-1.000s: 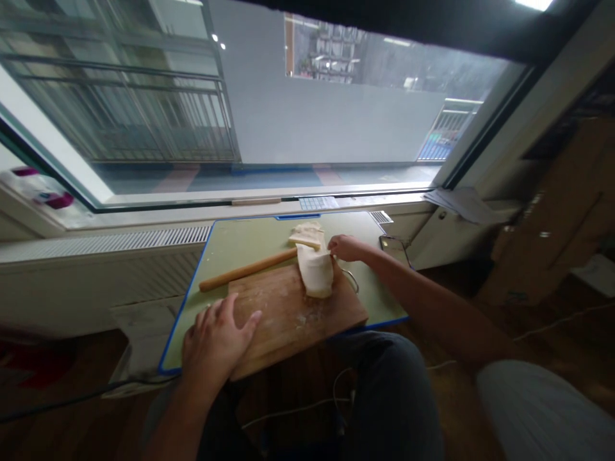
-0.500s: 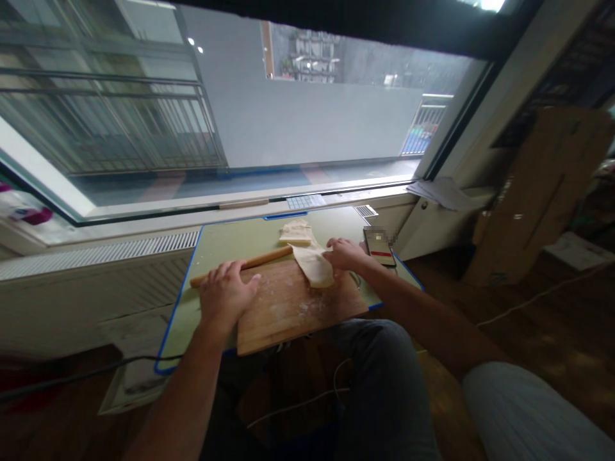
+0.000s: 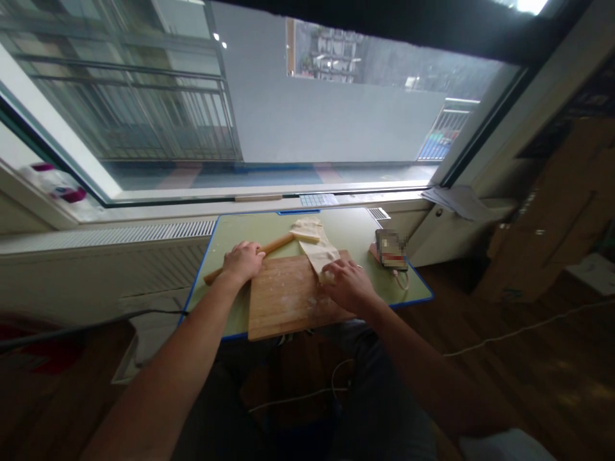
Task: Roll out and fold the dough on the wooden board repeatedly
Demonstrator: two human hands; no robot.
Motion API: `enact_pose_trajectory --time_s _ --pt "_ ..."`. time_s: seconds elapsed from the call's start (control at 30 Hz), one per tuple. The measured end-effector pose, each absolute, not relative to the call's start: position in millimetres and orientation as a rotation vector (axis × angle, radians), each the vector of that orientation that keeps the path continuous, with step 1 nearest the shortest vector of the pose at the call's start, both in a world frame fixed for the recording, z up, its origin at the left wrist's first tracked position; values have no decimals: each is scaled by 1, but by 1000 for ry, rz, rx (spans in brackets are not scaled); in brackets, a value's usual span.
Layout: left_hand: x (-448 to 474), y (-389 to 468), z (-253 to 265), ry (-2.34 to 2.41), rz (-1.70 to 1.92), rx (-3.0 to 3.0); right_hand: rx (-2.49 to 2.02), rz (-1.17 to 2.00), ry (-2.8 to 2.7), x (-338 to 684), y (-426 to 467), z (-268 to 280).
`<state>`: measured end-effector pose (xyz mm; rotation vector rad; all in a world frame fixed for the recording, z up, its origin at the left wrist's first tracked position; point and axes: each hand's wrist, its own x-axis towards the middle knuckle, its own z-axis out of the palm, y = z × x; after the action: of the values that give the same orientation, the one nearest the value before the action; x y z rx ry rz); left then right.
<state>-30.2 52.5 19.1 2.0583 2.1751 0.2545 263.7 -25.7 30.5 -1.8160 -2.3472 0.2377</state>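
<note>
Where the low, green, blue-edged table [image 3: 230, 237] meets the ribbed white radiator cover [image 3: 110, 237] under the window, a single long, round wooden rolling pin [image 3: 277, 242] lies slantwise on the smooth tabletop. The left hand [image 3: 243, 261] rests on its middle with fingers curled over it, hiding that stretch; whether they close fully round the pin cannot be made out. Only the pin's two ends show, the far one pointing toward the dough.

Next comes one rectangular wooden cutting board [image 3: 283, 301], its grain dusted with pale flour, its near edge overhanging the table. A flat, pale, soft strip of dough [image 3: 318, 251] runs from the table's back onto the board; a second, folded piece seems to lie at its far end, though the two blur together.

The right hand [image 3: 350, 285] lies palm down with fingers spread on the dough's near end, covering it, pressing rather than gripping.

Further right sits one small flat object [image 3: 391, 248], blurred out, with a thin loop of cord beside it.
</note>
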Motion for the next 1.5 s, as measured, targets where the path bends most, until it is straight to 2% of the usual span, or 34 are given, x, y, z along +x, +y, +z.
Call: enact_pose_trajectory --time_s 0.13,0.4,0.6,0.77,0.97,1.27,1.5 --pt "-34 49 21 2302 209 1974 -1778 222 -2441 265 -20 36" --pt "-43 54 20 2265 210 1975 -1684 -16 -2482 243 -8 43" --pt "-42 23 24 2225 550 2084 -1570 227 -2389 239 -23 38" --pt "-29 -7 13 2138 712 2094 -1592 184 -2359 241 -30 22" --pt "-18 -16 6 2123 720 2078 -1572 124 -2412 239 -12 43" --pt "-20 -25 7 2121 666 2122 -1417 561 -2246 256 -22 32" --pt "-3 -19 21 2136 645 2172 -1364 401 -2468 241 -5 13"
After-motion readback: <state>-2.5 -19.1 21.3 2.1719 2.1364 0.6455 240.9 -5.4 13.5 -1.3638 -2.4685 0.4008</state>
